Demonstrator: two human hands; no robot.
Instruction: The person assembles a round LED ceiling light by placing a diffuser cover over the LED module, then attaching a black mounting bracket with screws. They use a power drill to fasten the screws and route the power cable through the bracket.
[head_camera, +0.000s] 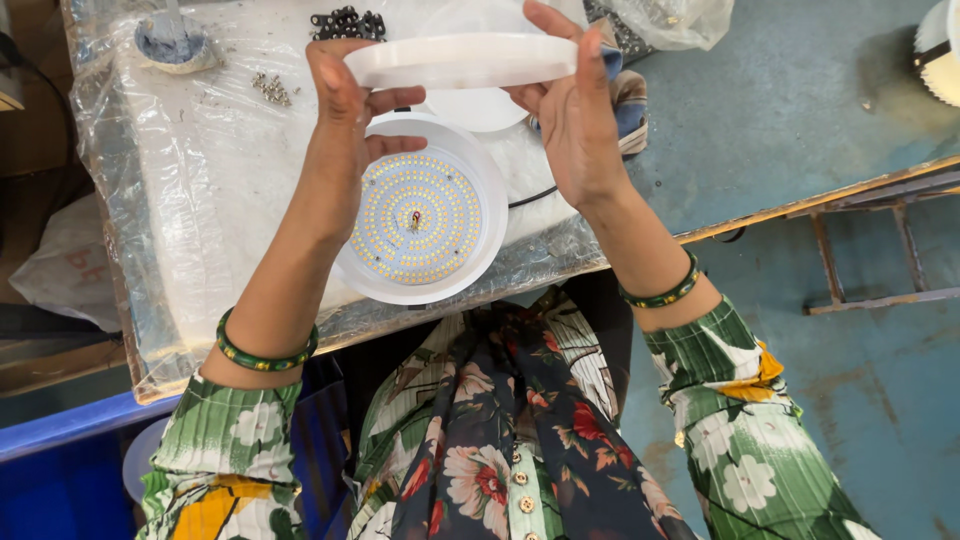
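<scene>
You are getting a single view here, from the camera sitting on your head, so no second view is sharing any part of the scene. It is looking steeply down and slightly forward, past your chest and both forearms. It is sitting close: your left hand (345, 110) and right hand (575, 120) are filling the upper middle of the frame. Just beyond and below both grips the plastic-covered bench (200, 200) is running to the top and left edges. To the right of the right grip the blue floor (850, 400) is taking up that side, and your lap is filling the bottom edge.
</scene>
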